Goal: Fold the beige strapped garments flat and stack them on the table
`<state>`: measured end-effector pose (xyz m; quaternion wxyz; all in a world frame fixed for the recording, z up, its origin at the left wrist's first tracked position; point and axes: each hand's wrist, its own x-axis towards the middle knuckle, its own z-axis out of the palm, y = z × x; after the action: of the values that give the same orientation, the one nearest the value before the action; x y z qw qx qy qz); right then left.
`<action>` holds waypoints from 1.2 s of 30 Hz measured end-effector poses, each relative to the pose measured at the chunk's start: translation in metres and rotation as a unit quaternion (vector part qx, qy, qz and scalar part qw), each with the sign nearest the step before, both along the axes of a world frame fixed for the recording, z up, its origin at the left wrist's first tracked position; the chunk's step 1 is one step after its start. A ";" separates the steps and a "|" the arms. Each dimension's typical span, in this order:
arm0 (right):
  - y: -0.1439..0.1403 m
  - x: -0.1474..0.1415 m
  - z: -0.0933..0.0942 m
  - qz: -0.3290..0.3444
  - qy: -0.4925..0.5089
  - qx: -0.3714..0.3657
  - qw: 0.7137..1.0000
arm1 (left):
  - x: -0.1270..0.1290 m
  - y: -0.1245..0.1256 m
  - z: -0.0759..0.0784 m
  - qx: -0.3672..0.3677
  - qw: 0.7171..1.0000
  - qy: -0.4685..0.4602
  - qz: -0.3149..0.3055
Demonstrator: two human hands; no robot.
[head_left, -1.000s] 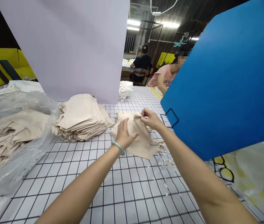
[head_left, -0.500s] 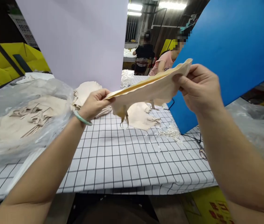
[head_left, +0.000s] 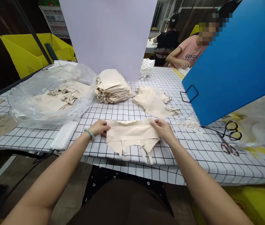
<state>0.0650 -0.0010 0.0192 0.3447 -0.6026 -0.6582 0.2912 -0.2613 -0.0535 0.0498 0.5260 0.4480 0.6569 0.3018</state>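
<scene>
A cream strapped garment [head_left: 132,132] is stretched sideways at the front of the checked table, its straps hanging toward the edge. My left hand [head_left: 98,128], below a pale green bangle [head_left: 89,134], pinches its upper left corner. On the other side my right hand [head_left: 164,129] grips the upper right corner between thumb and fingers. Just beyond lies a loose heap of similar cream pieces [head_left: 154,101]. A neat stack of cream fabric pieces [head_left: 112,86] stands behind and to the left.
At left, a clear plastic bag [head_left: 76,70] holds cream pieces beside a white power strip [head_left: 64,136]. Scissors [head_left: 229,149], black-framed glasses [head_left: 234,130] and white scraps [head_left: 191,124] lie right. A lilac panel [head_left: 106,34] and blue panel [head_left: 235,62] rise behind; a co-worker [head_left: 191,51] sits beyond.
Both hands have brought the garment down from raised in front of me to the table's front. It now faces me spread wide; the view has tilted down.
</scene>
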 end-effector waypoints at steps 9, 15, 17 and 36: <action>0.004 0.002 -0.038 -0.033 -0.156 0.053 0.986 | 0.002 0.019 -0.030 0.092 0.980 0.176 0.017; -0.013 -0.021 -0.017 0.076 -0.169 0.216 0.959 | 0.025 -0.006 -0.026 0.366 0.867 0.331 -0.066; -0.016 -0.044 -0.011 0.158 -0.164 0.222 0.948 | 0.036 -0.034 -0.027 0.417 0.836 0.336 -0.122; -0.134 0.003 -0.003 0.113 -0.204 0.156 0.960 | 0.120 0.036 -0.037 0.306 0.843 0.241 -0.372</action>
<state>0.0676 -0.1354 0.0167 0.2576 -0.5100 -0.8154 0.0927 -0.1412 -0.0178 0.0127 0.2602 0.8554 0.4212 0.1519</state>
